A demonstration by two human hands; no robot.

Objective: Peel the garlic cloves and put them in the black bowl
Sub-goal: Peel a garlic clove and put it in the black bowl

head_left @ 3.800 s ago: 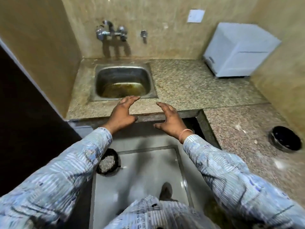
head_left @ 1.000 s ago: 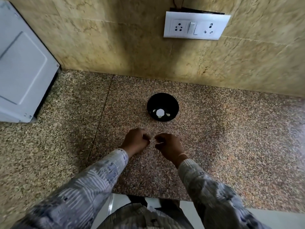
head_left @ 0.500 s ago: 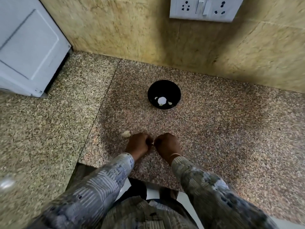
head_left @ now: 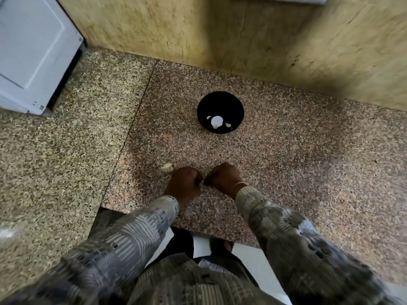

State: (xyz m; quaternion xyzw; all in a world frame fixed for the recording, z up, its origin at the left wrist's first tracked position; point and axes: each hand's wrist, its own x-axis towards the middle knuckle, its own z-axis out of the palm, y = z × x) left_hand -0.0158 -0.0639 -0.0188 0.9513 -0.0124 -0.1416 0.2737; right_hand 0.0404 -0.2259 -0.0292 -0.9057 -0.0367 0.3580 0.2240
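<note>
Left hand (head_left: 184, 183): curled on the worktop (head_left: 308, 172), knuckles up; fingers drawn in tight toward the right hand, apparently pinching something small, hidden from this view.
Right hand (head_left: 223, 178): curled likewise, its fingers closed and meeting the left hand's at a pale speck between them; probably one garlic clove shared by both hands, though too small to confirm.
Black bowl (head_left: 220, 102): standing on the worktop beyond the hands, well apart from them; several white peeled cloves (head_left: 216, 121) lie at its bottom.
Loose scrap (head_left: 166, 167): pale, papery piece on the worktop just beside the left hand's knuckles; likely skin or an unpeeled clove, cannot tell which.
Step in hand (judged): stripping the skin from a clove.
Technique: steady the clove with one hand, lift the skin at the root end with a nail and pull it off in strips; check that no film clings before reaching forward to the bowl.
Risk: the slippery clove may squirt out and roll off the near edge.
</note>
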